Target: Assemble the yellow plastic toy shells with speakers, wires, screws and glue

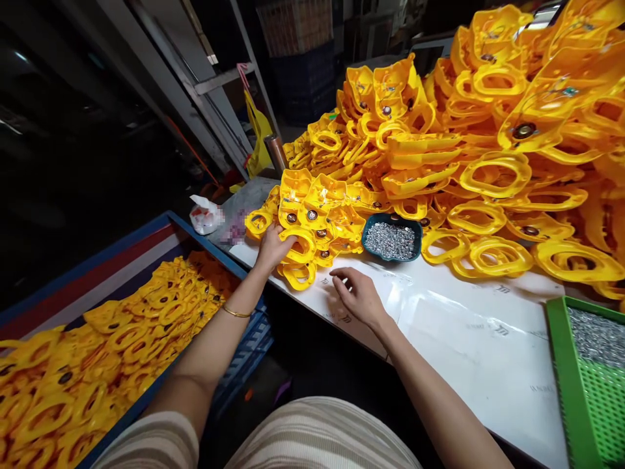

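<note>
My left hand [274, 247] reaches to a small stack of yellow plastic handle parts [312, 225] at the near left of the white table [469, 332], and its fingers curl round the loop of one part. My right hand [357, 294] rests just above the table a little to the right, fingers loosely apart and holding nothing. A dark teal dish of small silver screws [392, 239] sits just beyond my right hand.
A huge heap of the same yellow parts [488, 130] covers the back and right of the table. A blue bin [161, 228] at lower left holds more of them. A green tray of screws [593, 365] stands at the right edge. A white bag [206, 215] lies at the table's left end.
</note>
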Tool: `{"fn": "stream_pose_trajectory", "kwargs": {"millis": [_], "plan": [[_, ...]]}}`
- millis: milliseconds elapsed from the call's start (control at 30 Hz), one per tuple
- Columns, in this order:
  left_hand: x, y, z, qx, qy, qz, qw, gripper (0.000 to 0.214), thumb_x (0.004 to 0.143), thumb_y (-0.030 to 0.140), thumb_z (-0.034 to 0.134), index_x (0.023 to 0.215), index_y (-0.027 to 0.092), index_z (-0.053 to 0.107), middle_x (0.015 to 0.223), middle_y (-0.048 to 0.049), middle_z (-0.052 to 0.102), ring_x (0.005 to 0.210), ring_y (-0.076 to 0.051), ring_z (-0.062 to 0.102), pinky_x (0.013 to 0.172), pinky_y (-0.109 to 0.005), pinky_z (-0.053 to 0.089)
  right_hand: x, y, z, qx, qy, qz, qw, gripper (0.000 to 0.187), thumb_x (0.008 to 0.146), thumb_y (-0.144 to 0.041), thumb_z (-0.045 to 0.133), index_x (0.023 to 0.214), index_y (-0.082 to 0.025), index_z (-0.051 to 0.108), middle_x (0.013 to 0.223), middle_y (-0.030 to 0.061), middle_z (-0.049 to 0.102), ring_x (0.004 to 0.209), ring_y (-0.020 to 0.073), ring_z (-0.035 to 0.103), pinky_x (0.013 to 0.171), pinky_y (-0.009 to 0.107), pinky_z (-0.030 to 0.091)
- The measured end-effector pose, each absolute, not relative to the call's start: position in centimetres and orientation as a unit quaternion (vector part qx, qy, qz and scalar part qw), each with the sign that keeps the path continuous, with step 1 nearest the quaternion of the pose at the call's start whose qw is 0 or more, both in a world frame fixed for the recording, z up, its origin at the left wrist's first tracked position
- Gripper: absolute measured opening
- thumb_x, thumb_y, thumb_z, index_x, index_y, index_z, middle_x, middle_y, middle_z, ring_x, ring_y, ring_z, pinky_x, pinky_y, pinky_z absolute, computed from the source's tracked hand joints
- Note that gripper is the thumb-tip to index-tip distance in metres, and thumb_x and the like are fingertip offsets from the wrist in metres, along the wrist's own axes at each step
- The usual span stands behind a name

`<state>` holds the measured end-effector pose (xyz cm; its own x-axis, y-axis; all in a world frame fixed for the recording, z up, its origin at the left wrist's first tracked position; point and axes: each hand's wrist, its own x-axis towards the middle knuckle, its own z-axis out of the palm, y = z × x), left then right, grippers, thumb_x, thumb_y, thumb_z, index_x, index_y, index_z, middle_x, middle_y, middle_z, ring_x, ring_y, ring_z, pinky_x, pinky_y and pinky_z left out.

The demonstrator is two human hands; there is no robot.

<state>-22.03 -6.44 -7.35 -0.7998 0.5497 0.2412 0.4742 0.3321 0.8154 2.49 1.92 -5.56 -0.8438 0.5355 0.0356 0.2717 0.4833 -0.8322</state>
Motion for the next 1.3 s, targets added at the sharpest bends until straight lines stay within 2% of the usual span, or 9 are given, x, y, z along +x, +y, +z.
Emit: {"fn": "stream_pose_trajectory", "kwargs": {"millis": [133,233,400,500,567,700,833,1100,1300], "plan": [[-20.7,-6.8,-7.8,0.295,0.829,0.474,-0.036,0.053,0.065,0.02,0.07,0.118,0.014,0.066,0.14,-0.0157,0.051,0.141,-0.034,0.04,0.121,-0.043,0.029,-1.1,2.0,-5.1,-0.249,-0.831,0.478,0.142,0.036,0.096,-0.045,0.043,0.106,-0.017,0.064,0.094,0.0065,0.073,0.069,0.0156,0.068,0.072,0.029,0.052],[-19.6,-7.2,-8.4,0.287,0.831,0.472,-0.069,0.071,0.067,0.017,0.069,0.136,0.015,0.053,0.147,-0.0168,0.043,0.144,-0.033,0.035,0.122,-0.045,0.025,-2.7,1.9,-5.3,-0.268,-0.819,0.491,0.129,0.047,0.095,-0.055,0.043,0.114,-0.015,0.06,0.09,0.0067,0.074,0.057,0.0146,0.066,0.063,0.028,0.052],[-17.8,-7.7,-9.5,0.297,0.823,0.475,-0.094,0.07,0.072,0.016,0.066,0.14,0.014,0.048,0.149,-0.0179,0.038,0.144,-0.031,0.035,0.122,-0.044,0.026,-3.7,1.3,-6.1,-0.292,-0.824,0.467,0.132,0.045,0.091,-0.046,0.054,0.126,-0.017,0.055,0.106,0.0106,0.073,0.079,0.0213,0.071,0.076,0.033,0.053],[-16.7,-7.7,-9.8,0.307,0.813,0.485,-0.097,0.074,0.073,0.012,0.062,0.144,0.016,0.043,0.148,-0.0157,0.042,0.143,-0.028,0.037,0.121,-0.042,0.029,-3.9,0.7,-6.7,-0.303,-0.829,0.449,0.142,0.044,0.092,-0.038,0.052,0.131,-0.018,0.052,0.119,0.0118,0.069,0.092,0.0232,0.07,0.086,0.036,0.052],[-16.1,-7.8,-9.6,0.323,0.802,0.494,-0.09,0.072,0.073,0.012,0.061,0.144,0.017,0.043,0.145,-0.0137,0.049,0.139,-0.027,0.041,0.12,-0.042,0.031,-3.9,0.4,-7.1,-0.309,-0.831,0.439,0.147,0.043,0.093,-0.035,0.048,0.133,-0.018,0.051,0.121,0.0112,0.069,0.097,0.023,0.069,0.087,0.035,0.052],[-15.6,-8.2,-8.7,0.346,0.783,0.517,-0.02,0.055,0.076,0.022,0.065,0.131,0.02,0.058,0.135,-0.0098,0.059,0.13,-0.028,0.05,0.115,-0.044,0.036,-3.5,0.2,-7.2,-0.323,-0.841,0.408,0.151,0.044,0.095,-0.036,0.043,0.135,-0.019,0.05,0.119,0.011,0.069,0.104,0.0245,0.066,0.089,0.037,0.052],[-15.9,-8.4,-7.7,0.347,0.766,0.541,0.006,0.039,0.084,0.032,0.062,0.122,0.02,0.065,0.127,-0.0091,0.064,0.121,-0.024,0.059,0.109,-0.038,0.044,-3.2,0.3,-6.3,-0.328,-0.859,0.369,0.136,0.045,0.096,-0.038,0.039,0.135,-0.019,0.05,0.123,0.0135,0.067,0.111,0.0285,0.064,0.091,0.042,0.051],[-14.3,-8.7,-7.2,0.341,0.748,0.568,-0.045,0.029,0.086,0.031,0.062,0.111,0.018,0.069,0.125,-0.0107,0.064,0.129,-0.023,0.053,0.112,-0.037,0.041,-3.0,0.0,-4.3,-0.313,-0.897,0.299,0.088,0.047,0.097,-0.042,0.036,0.135,-0.02,0.052,0.122,0.0165,0.061,0.097,0.0309,0.067,0.082,0.045,0.053],[-11.4,-9.9,-7.2,0.314,0.73,0.582,-0.172,0.026,0.094,0.034,0.057,0.111,0.017,0.066,0.143,-0.0151,0.048,0.136,-0.025,0.048,0.111,-0.037,0.043,-3.2,-0.9,-3.6,-0.279,-0.914,0.269,0.118,0.043,0.098,-0.04,0.036,0.136,-0.025,0.052,0.13,0.0136,0.056,0.091,0.0254,0.068,0.074,0.037,0.054]]}}
